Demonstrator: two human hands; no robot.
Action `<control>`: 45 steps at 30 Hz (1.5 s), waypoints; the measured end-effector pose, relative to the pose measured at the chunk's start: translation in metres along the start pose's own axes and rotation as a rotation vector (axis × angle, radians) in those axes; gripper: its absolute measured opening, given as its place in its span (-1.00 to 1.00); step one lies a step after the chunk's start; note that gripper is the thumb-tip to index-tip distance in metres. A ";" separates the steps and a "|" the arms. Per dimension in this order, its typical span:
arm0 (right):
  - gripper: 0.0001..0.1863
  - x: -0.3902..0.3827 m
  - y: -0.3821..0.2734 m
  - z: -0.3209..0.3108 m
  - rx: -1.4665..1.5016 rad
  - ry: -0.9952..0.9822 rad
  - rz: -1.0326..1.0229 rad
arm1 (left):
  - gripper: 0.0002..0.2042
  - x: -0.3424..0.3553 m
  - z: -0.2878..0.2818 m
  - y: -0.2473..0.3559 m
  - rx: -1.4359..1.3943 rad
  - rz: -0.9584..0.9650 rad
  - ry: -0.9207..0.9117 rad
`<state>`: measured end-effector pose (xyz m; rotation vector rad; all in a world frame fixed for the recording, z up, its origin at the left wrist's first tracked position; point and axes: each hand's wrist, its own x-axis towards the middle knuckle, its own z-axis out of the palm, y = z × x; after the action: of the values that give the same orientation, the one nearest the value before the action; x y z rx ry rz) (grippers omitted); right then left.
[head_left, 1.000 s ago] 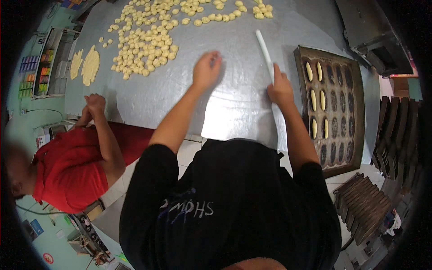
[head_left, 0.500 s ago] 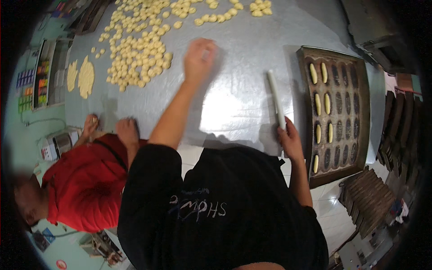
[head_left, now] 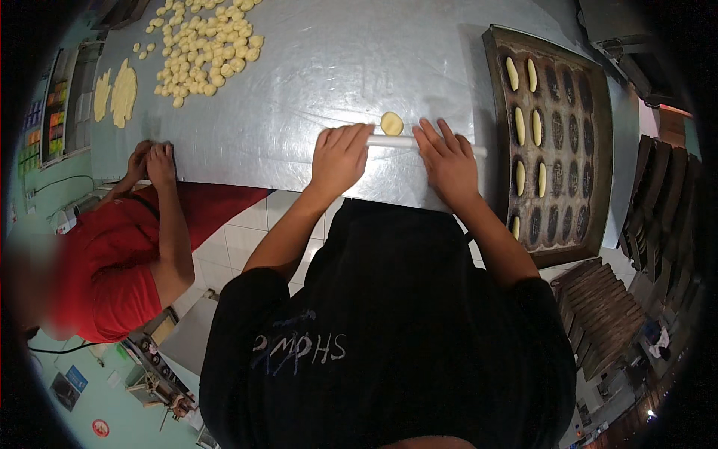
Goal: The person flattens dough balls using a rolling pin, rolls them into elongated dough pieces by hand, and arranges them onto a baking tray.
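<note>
A white rolling pin (head_left: 393, 141) lies crosswise near the table's front edge. My left hand (head_left: 338, 159) grips its left end, fingers curled over the top. My right hand (head_left: 450, 163) holds it toward the other end, with fingers extended over the pin and slightly apart. Just beyond the pin, between my hands, sits a small round piece of yellow dough (head_left: 392, 123), slightly flattened. On the right, a dark metal baking tray (head_left: 604, 150) has long oval hollows. Several slim dough sticks (head_left: 520, 126) occupy its two left columns; the other hollows hold none.
Many dough balls (head_left: 217, 49) cover the metal table's far left, with flat dough strips (head_left: 123, 93) beside them. A co-worker in a red shirt (head_left: 112, 262) stands at left, hands at the table edge. Stacked dark trays (head_left: 602, 314) stand at lower right.
My left hand has come back from the far dough balls to the pin, and a dough piece now lies there. The pin has turned from lengthwise to crosswise, with both hands on it.
</note>
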<state>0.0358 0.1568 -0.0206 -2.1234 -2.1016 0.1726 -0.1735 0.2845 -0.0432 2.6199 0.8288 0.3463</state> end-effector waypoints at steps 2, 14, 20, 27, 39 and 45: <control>-0.34 0.026 0.001 0.018 0.013 -0.004 0.135 | -0.44 0.017 -0.002 0.006 0.095 -0.005 0.067; -0.23 0.047 0.008 0.030 -0.127 0.197 0.196 | -0.20 0.018 0.018 0.011 0.080 -0.047 0.142; -0.45 0.005 0.000 0.007 0.177 -0.067 0.299 | 0.05 -0.043 0.015 0.034 0.006 -0.053 -0.159; -0.42 0.082 -0.004 0.040 0.245 0.327 0.012 | 0.29 0.061 0.010 -0.001 -0.007 -0.038 -0.159; -0.23 -0.036 -0.035 0.025 0.170 -0.107 -0.027 | -0.18 -0.014 0.005 0.063 -0.081 -0.025 -0.160; -0.45 -0.071 -0.022 -0.009 0.343 -0.229 -0.264 | -0.22 0.067 0.060 0.076 0.073 -0.285 0.144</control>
<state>0.0150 0.0854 -0.0092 -1.6818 -2.2519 0.7163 -0.0613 0.2500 -0.0576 2.5165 1.2666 0.4355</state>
